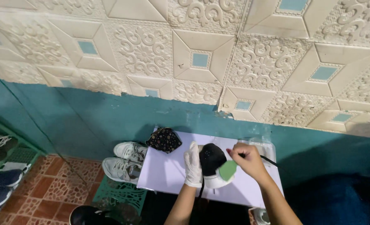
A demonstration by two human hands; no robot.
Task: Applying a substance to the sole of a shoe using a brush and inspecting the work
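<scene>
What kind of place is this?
Probably a home shoe-cleaning corner: a gloved left hand steadies a black shoe on a white table, grey sneakers wait beside it, near a shoe rack.

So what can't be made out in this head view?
- Black-and-white shoe: its far side is hidden by the gloved left hand.
- Thin dark tool in the right hand: its tip is too small to identify; a green pad covers the contact spot.
- Dark object: cut off by the bottom edge.
</scene>
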